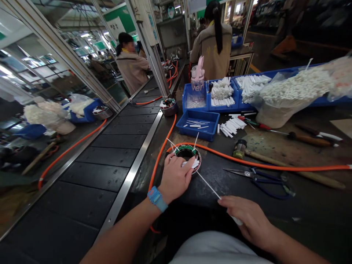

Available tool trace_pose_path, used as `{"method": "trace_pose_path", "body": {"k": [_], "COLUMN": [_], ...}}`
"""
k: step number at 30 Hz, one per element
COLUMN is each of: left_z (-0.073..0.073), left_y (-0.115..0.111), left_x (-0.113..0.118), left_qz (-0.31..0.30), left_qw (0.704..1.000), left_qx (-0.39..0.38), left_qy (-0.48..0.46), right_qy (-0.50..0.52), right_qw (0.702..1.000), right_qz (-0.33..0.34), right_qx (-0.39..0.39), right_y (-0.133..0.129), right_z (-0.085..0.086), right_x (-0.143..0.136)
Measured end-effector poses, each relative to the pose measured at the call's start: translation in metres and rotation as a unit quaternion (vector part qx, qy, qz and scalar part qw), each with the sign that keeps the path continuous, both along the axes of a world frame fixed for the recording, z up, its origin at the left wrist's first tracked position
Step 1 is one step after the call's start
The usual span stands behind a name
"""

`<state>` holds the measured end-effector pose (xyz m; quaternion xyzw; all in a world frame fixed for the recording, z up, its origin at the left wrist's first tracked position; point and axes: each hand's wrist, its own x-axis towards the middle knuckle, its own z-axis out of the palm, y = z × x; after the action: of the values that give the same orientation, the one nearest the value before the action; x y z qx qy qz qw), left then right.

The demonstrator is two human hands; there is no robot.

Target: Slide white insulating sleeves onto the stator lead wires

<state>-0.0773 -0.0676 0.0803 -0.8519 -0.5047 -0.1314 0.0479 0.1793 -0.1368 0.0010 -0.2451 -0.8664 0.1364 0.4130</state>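
Observation:
A round ring-shaped part [199, 158] with green and copper-dark inner edges lies on the dark bench, white cord ends sticking up from it. Over its near left side rests my left hand [176, 176], fingers bent around white pieces [194, 163] at the rim; a blue watch is on that wrist. A thin white cord [208, 186] runs taut from the ring to my right hand [244, 216], whose thumb and fingers are closed on its end. Something white also shows under the right fingers.
An orange hose [233, 158] crosses behind the ring. Scissors [258, 178] and a wooden-handled hammer [297, 172] lie right. A blue tray [210, 135], white tubes [232, 126] and blue bins stand behind. Left runs a conveyor [101, 157]. Two people are farther back.

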Motion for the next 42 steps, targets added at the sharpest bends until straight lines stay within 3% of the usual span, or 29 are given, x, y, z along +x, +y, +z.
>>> {"method": "trace_pose_path", "body": {"k": [9,17,25,33,42], "left_z": [-0.004,-0.003,-0.004,-0.004,-0.003], "left_y": [-0.001,0.000,0.000,0.000,0.000], "left_x": [-0.001,-0.001,-0.001,-0.002,-0.001], "left_qz": [0.005,0.000,0.001,-0.003,0.003], "left_qw": [1.000,1.000,1.000,1.000,1.000], "left_qx": [0.010,0.007,0.007,0.009,0.004], "left_qy": [-0.002,-0.009,-0.008,-0.009,-0.001], "right_qy": [0.024,0.016,0.003,0.001,0.024], "right_qw": [0.998,0.999,0.996,0.998,0.998], "right_qz": [0.044,0.027,0.040,0.027,0.035], "right_qx": [0.038,0.011,0.078,0.059,0.040], "right_y": [0.004,-0.003,0.000,-0.005,-0.002], "right_z": [0.011,0.002,0.020,0.001,0.000], "right_x": [-0.011,-0.009,-0.013,-0.009,-0.008]}}
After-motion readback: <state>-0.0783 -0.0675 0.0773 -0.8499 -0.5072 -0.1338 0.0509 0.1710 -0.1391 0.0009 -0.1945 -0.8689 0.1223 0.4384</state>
